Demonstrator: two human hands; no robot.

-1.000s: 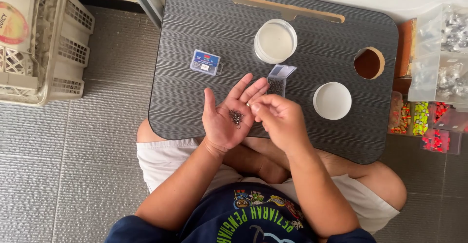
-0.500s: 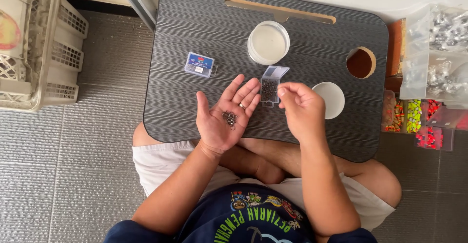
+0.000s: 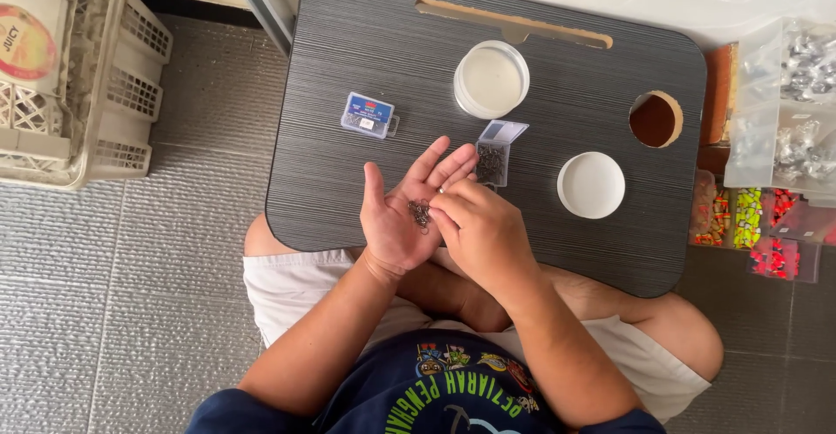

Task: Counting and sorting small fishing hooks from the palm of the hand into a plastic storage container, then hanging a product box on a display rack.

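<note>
Bright, even daylight falls from above; shadows are soft and short under the hands; the wall strip at the top is washed out; focus is sharp at centre, with slight bending of lines toward the edges.

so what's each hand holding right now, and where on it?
Left hand cups a small pile of dark metal pieces in its open palm. Right hand fingers reach into the pile; grip cannot be told.

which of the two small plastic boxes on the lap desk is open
The clear box just beyond the left hand fingertips: its lid is flipped up and dark metal bits show inside. The blue-labelled box further left is shut.
</note>
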